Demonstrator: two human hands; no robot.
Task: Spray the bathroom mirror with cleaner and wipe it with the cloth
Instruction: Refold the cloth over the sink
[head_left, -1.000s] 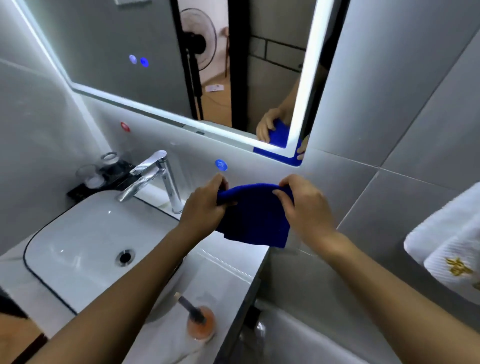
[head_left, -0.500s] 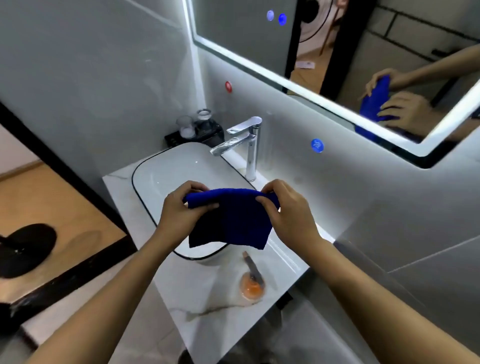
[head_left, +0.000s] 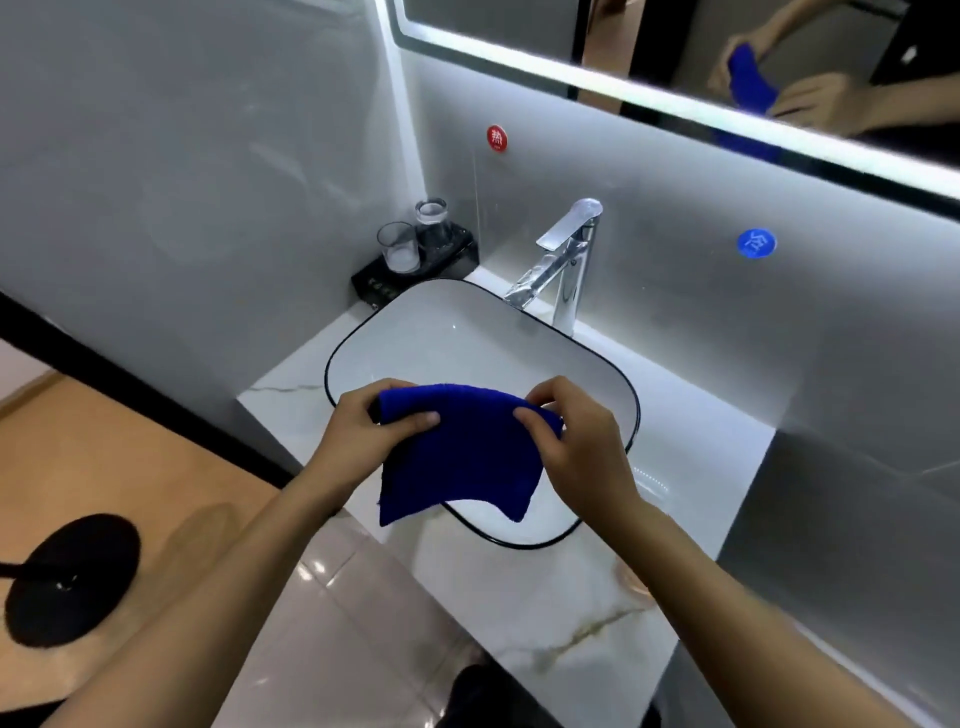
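I'm seeing left hand (head_left: 371, 434) and right hand (head_left: 576, 447) each pinching one blue fuzzy cloth (head_left: 460, 457), hanging over white sink basin (head_left: 467, 332) near worktop's front edge; two glass tumblers (head_left: 399, 248) sitting at back corner.

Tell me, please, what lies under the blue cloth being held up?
Under the blue cloth is the white sink, its near rim showing below the hem. The part of the basin behind the cloth is hidden.

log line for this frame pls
phase: cloth handling | left hand: pinches cloth top edge | right hand: pinches cloth top edge | blue cloth: hanging over sink | mirror: untouched
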